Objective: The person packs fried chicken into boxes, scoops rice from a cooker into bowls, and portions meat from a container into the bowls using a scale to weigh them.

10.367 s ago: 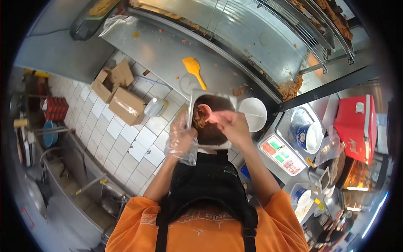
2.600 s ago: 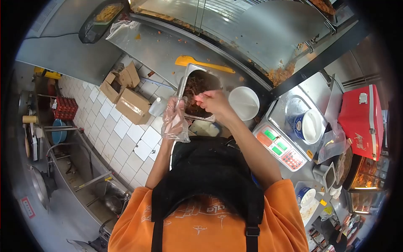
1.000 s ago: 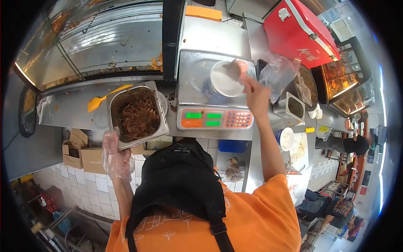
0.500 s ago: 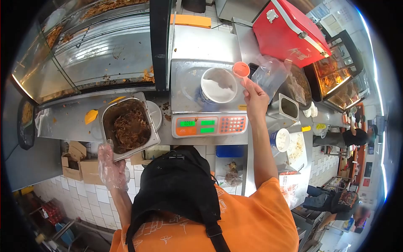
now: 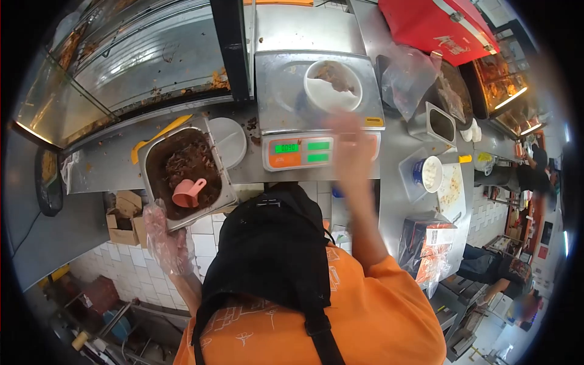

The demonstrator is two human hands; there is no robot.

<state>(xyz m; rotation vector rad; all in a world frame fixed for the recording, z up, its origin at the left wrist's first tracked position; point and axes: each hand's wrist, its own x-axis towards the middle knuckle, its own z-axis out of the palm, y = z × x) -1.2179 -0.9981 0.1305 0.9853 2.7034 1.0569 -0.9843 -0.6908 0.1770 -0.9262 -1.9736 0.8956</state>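
Note:
In the head view, my left hand (image 5: 168,243), in a clear plastic glove, grips the near corner of a metal pan (image 5: 227,198). Shredded dark brown meat (image 5: 185,159) fills the pan, and a pink scoop (image 5: 188,193) rests on it. My right hand (image 5: 356,143), bare and blurred by motion, passes over the front of a digital scale (image 5: 278,91). Just beyond it, a round white tub (image 5: 322,97) sits on the weighing plate, with brown meat along its far inner side. Green digits glow on the scale's display.
A white lid (image 5: 234,143) and yellow utensil (image 5: 143,146) lie beside the pan. To the right stand an empty-looking metal container (image 5: 439,125), a tub of white food (image 5: 431,174), a plastic bag (image 5: 407,79) and a red cooler (image 5: 420,27). Two people are farther right.
The pink scoop has gone from my right hand into the meat pan. My right hand has moved back toward me from beside the tub. The scale reading has changed.

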